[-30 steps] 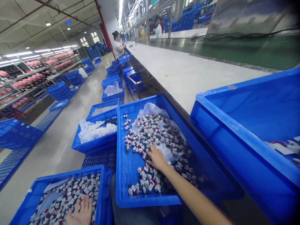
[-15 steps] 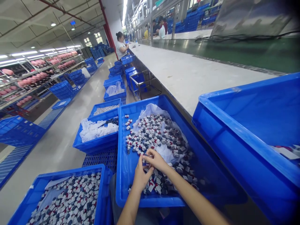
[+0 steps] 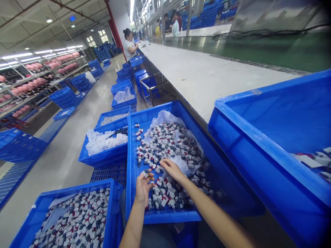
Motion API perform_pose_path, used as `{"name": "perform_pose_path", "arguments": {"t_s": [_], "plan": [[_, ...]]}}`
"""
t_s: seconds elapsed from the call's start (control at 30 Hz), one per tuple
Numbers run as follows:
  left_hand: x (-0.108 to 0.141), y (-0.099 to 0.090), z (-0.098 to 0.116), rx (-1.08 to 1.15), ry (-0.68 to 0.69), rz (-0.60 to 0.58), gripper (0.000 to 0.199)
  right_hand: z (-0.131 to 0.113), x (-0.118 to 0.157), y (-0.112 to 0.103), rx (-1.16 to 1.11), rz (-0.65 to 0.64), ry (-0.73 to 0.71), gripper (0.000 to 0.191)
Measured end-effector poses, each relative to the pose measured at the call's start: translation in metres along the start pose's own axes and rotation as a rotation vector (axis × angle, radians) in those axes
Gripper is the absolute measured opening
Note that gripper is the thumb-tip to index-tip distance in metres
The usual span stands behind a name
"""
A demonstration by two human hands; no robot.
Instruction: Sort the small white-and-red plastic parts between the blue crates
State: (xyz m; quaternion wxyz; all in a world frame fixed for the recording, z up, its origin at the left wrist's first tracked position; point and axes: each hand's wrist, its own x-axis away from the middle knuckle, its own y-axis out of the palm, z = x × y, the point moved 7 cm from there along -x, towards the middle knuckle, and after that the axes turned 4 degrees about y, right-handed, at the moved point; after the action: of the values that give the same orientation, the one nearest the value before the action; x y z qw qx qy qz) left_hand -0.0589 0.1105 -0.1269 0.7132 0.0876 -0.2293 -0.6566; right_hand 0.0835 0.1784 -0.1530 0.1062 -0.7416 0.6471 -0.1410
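My left hand [image 3: 143, 187] is raised over the near left part of a blue crate [image 3: 131, 193], its fingers curled around a small white and dark grey plastic piece [image 3: 146, 172]. To its right, my right hand [image 3: 172, 169] is closed in a pinch just above the heap; whatever is between its fingertips is too small to make out. Beneath both hands lie many small white, grey and red pieces [image 3: 165, 191], partly on a translucent plastic bag [image 3: 181, 164].
Another blue crate [image 3: 112, 199] of similar pieces stands at the lower left. A large blue bin [image 3: 248, 131] stands at right beside a long white table [image 3: 178, 72]. More crates [image 3: 103, 155] line the aisle. A person [image 3: 129, 46] works at the table's far end.
My hands were together around a piece and are now apart. The left hand has moved left and turned with a piece in it; the right stays over the heap. The view has shifted slightly.
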Motion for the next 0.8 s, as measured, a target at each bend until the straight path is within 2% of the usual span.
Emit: {"name": "perform_pose_path", "arguments": {"t_s": [0.1,0.23,0.33,0.37,0.43,0.47,0.53,0.6,0.63,0.7,0.73,0.8], "plan": [[0.0,-0.002,-0.001,0.069,-0.014,0.021,0.045,-0.007,0.006,0.007,0.232,-0.005,-0.104,0.029],[0.001,0.003,-0.003,0.126,-0.015,0.043,0.051,-0.018,0.016,0.027,0.516,-0.083,-0.22,0.046],[0.007,-0.007,0.011,0.197,0.016,0.077,0.051,-0.021,0.02,0.039,0.694,-0.134,-0.261,0.032],[0.01,-0.019,0.021,0.237,0.047,0.103,0.051,-0.021,0.021,0.042,0.743,-0.149,-0.269,0.029],[0.019,-0.06,0.046,0.341,0.145,0.201,0.054,-0.02,0.022,0.046,0.82,-0.176,-0.288,0.037],[0.026,-0.091,0.06,0.45,0.243,0.31,0.053,-0.02,0.023,0.047,0.848,-0.189,-0.301,0.045],[0.047,-0.157,0.078,0.607,0.374,0.573,0.063,-0.019,0.023,0.048,0.882,-0.216,-0.327,0.059],[0.076,-0.214,0.083,0.645,0.441,0.847,0.069,-0.02,0.024,0.049,0.895,-0.24,-0.35,0.059],[0.088,-0.233,0.082,0.638,0.444,0.925,0.069,-0.02,0.025,0.049,0.895,-0.253,-0.363,0.058],[0.109,-0.255,0.074,0.604,0.42,1.027,0.064,-0.024,0.03,0.054,0.888,-0.296,-0.406,0.062],[0.115,-0.258,0.066,0.585,0.386,1.042,0.059,-0.026,0.034,0.059,0.883,-0.334,-0.436,0.065],[0.12,-0.252,0.047,0.544,0.293,1.049,0.045,-0.031,0.043,0.072,0.883,-0.438,-0.502,0.074]]}}
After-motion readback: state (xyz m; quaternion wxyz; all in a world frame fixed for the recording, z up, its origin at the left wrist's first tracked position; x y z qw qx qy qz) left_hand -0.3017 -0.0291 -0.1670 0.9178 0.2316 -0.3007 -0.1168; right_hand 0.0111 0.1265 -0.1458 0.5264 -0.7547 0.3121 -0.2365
